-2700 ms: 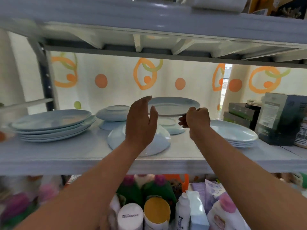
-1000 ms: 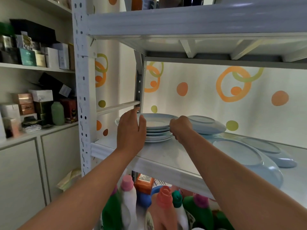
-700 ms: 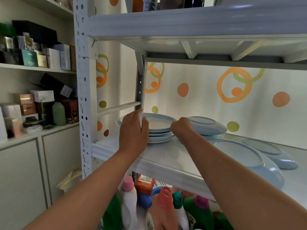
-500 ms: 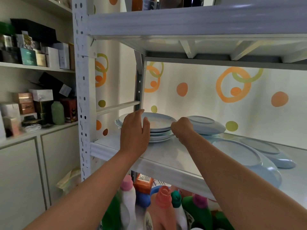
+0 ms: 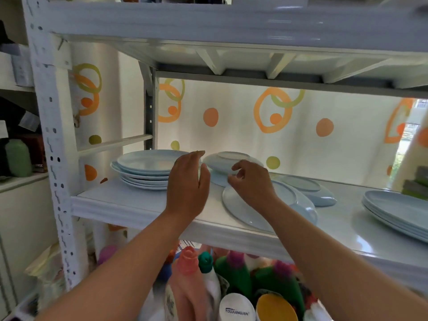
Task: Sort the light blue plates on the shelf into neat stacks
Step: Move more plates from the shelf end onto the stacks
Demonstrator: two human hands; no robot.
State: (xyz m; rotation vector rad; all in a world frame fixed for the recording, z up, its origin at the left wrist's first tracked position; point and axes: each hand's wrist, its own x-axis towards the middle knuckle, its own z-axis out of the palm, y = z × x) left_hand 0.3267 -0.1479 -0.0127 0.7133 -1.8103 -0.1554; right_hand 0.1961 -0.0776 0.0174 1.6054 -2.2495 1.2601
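Several light blue plates form a stack (image 5: 146, 167) at the left end of the white shelf (image 5: 129, 205). Just right of that stack my left hand (image 5: 187, 184) hovers open, holding nothing. My right hand (image 5: 249, 181) is open with curled fingers in front of an upside-down light blue plate (image 5: 228, 158) that rests on another one. A large upside-down plate (image 5: 252, 212) lies near the shelf's front edge, partly under my right wrist. Behind it sits another upside-down plate (image 5: 305, 188). A second stack of plates (image 5: 398, 209) stands at the far right.
The shelf above (image 5: 231, 26) hangs low over the plates. A white perforated upright (image 5: 53, 135) frames the left side. Below the shelf stand several coloured bottles (image 5: 231, 274). A patterned curtain (image 5: 254, 121) closes the back.
Both hands have let go of the left stack and moved right. The top plate now lies on that stack. The view has swung right, showing the far right stack.
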